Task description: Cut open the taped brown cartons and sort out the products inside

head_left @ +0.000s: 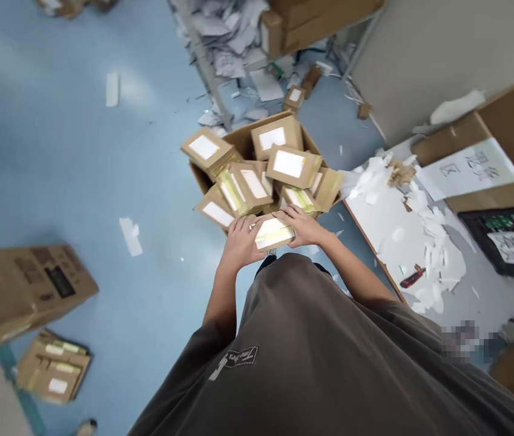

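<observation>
Between my two hands is a small brown cardboard box (273,233) with a white label and yellowish tape. My left hand (240,242) grips its left end, and my right hand (304,227) holds the right end. Just beyond them stands a large open carton (248,130), heaped with several small labelled boxes. One labelled box (204,148) leans over the carton's left rim, and another (292,166) lies on top of the heap near the middle.
To the right, a white table (384,233) bears torn paper, a red and black cutter (413,277) and an open carton (470,157). A big box (25,290) is at the left, with flattened cardboard (54,366) below. A metal-legged rack (204,60) stands ahead.
</observation>
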Motion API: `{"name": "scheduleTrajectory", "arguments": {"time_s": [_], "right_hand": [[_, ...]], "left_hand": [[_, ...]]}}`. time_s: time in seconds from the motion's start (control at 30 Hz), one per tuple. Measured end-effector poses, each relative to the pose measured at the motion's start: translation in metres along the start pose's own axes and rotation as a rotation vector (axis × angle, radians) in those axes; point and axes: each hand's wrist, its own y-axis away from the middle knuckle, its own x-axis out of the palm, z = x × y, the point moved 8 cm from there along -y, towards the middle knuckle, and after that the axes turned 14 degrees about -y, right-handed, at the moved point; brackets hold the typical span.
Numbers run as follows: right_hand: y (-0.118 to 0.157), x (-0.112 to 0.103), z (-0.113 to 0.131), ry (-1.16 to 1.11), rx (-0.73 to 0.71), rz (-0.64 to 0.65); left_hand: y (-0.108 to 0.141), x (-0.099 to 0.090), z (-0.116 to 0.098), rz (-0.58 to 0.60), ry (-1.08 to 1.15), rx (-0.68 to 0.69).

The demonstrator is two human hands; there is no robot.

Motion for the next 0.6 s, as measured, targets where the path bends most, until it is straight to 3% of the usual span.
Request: {"name": "scheduleTrajectory", "arguments": {"time_s": [0.17,0.23,0.3,0.37,0.43,0.6], "right_hand": [[0.069,-0.093,0.009,0.063,0.080,-0.261],[0.111,-0.123,-0.005,0.112,0.177,-0.343],[0.161,-0.146,-0.028,0.158,0.313,-0.410],[0.218,-0.165,-0.057,0.180,0.432,-0.470],[0.277,-0.177,-0.087,0.173,0.494,-0.532],[0.415,-0.185,-0.176,0.110,0.572,-0.658]], "left_hand": [[-0.066,-0.091,-0.058,-0.104,-0.038,0.284],[-0.099,-0.112,-0.095,-0.112,-0.046,0.382],[-0.134,-0.121,-0.140,-0.117,-0.048,0.468],[-0.169,-0.115,-0.193,-0.114,-0.043,0.544],[-0.203,-0.093,-0.250,-0.091,-0.045,0.612],[-0.276,0.004,-0.397,0.019,-0.093,0.753]]}}
